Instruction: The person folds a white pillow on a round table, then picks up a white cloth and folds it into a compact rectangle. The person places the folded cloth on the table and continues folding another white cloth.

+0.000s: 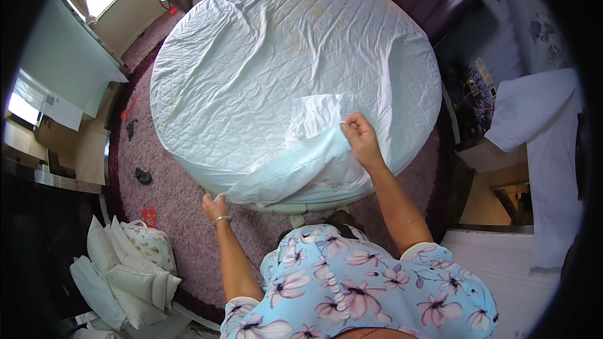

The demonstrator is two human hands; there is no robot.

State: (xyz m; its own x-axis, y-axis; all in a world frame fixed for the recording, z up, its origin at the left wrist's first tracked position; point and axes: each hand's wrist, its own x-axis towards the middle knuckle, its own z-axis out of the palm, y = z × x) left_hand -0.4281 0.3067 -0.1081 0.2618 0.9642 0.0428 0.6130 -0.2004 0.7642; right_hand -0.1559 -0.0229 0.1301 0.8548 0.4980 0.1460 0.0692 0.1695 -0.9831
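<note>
In the head view, the bare left hand (215, 206), a pale band at its wrist, pinches one end of a flap of the round, pale blue-white, quilted fabric cover (251, 81). The bare right hand (362, 140) has thumb and fingers closed on the same flap, farther forward and to the right. The cover lies ahead of both hands, spread over a thick, round, pale mattress (311, 208), while the smooth, pale blue cloth flap (292, 172) is slung between them.

Both holds look like fingertip pinches on a thin edge, so a hard tug could let the cloth slip from either hand. Uneven pulling could also drag the cover off centre, deepening the long creases beyond the hands. If the left hand lost its end, that corner might sag toward the mauve, shaggy rug (188, 207) beneath it.

Being round, the cover has no clear long axis. The flap does: it slants from the left hand forward and rightward to the right hand, its upper edge seeming to face away from the body, toward the dark purple, padded headboard (418, 0) far beyond both hands
</note>
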